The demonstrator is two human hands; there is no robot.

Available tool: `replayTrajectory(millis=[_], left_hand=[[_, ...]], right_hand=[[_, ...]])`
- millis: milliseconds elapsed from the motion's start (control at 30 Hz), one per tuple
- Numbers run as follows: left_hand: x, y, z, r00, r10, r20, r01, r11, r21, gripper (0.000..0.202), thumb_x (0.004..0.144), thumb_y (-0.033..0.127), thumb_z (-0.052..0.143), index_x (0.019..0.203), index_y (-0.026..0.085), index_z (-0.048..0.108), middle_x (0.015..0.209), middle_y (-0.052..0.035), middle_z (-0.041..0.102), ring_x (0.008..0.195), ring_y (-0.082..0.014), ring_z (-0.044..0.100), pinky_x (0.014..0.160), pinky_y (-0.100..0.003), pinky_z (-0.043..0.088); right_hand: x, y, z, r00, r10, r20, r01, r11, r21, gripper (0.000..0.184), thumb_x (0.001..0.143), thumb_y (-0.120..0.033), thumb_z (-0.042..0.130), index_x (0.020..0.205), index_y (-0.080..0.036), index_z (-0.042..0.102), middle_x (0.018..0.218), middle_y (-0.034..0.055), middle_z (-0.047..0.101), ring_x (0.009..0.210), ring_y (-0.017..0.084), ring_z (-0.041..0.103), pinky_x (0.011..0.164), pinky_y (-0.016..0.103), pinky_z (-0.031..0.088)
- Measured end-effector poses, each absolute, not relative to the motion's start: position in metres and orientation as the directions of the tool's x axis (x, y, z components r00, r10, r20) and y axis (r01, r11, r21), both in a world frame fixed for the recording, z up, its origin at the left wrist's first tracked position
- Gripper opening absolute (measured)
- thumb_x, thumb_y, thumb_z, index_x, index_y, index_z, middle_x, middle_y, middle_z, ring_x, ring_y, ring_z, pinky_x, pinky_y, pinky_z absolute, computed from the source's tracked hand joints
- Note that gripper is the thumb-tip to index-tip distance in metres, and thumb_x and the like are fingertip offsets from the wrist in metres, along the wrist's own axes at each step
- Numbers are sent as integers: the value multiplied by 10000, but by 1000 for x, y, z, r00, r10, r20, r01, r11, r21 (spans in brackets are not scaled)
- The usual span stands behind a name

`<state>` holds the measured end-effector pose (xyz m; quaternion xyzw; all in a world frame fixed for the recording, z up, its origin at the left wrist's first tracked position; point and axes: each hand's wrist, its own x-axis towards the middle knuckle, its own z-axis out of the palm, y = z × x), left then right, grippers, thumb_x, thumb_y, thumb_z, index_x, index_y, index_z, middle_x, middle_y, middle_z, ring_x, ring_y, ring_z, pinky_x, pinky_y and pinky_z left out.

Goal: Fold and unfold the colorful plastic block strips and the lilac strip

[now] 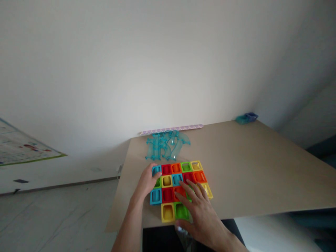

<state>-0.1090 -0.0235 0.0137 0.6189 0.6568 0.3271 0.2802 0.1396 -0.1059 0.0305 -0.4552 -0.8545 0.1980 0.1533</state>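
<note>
Square hollow plastic blocks in red, yellow, blue, green and orange lie side by side as a flat panel (pixel 167 195) near the table's front edge. My left hand (pixel 146 180) grips the far left corner, its thumb over a blue block (pixel 156 170) and its fingers along the outer side. My right hand (pixel 201 210) lies spread over the right front part, fingertips on orange and red blocks. Its thumb is by a green block (pixel 181 211) in the front row, beside a yellow block (pixel 168 212). The palm hides some of the panel.
Translucent teal track pieces (pixel 166 144) lie behind the panel. A long pale purple patterned strip (pixel 172 130) runs along the wall. Teal and dark blue translucent pieces (pixel 246 118) sit at the table's (pixel 249 164) far right corner. A poster (pixel 26 145) hangs at left.
</note>
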Motion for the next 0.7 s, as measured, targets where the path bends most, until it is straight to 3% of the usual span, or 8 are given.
replayTrajectory(millis=[100, 200, 400, 500, 700], left_hand=[[-109, -23, 13, -75, 996, 38, 636, 18, 772, 259, 757, 279, 647, 1007, 217, 624, 914, -56, 700, 858, -237, 649, 853, -368, 461], [-109, -22, 12, -70, 997, 41, 635, 13, 773, 251, 754, 251, 648, 1002, 220, 623, 919, -55, 704, 858, -230, 649, 845, -356, 465], [-107, -22, 12, -84, 995, 51, 633, 13, 774, 231, 767, 249, 641, 995, 221, 619, 929, -54, 702, 865, -227, 650, 849, -354, 468], [-107, -22, 12, -87, 995, 54, 634, 14, 773, 240, 769, 261, 638, 1004, 220, 613, 950, -59, 700, 885, -231, 648, 863, -362, 465], [-111, -20, 6, -68, 997, 40, 623, 11, 782, 260, 777, 278, 638, 1028, 209, 625, 985, -77, 708, 901, -234, 659, 872, -372, 473]], right_hand=[[128, -95, 43, -525, 847, 81, 724, 495, -480, 593, 801, -543, 654, 1330, -293, 557, 1496, 101, 419, 1391, 366, 310, 1144, 585, 208], [111, -79, 48, -525, 845, 103, 729, 508, -459, 612, 832, -512, 636, 1374, -256, 513, 1531, 121, 360, 1416, 365, 263, 1151, 577, 183], [87, -60, 36, -593, 800, 93, 704, 571, -422, 680, 896, -569, 509, 1476, -248, 358, 1583, 115, 258, 1441, 383, 185, 1146, 623, 75], [86, -60, 33, -599, 794, 105, 700, 583, -412, 616, 939, -535, 440, 1479, -255, 349, 1584, 106, 259, 1440, 373, 192, 1144, 622, 58], [88, -62, 31, -581, 803, 132, 706, 578, -409, 621, 923, -533, 472, 1471, -262, 361, 1580, 94, 274, 1438, 367, 201, 1152, 599, 69]])
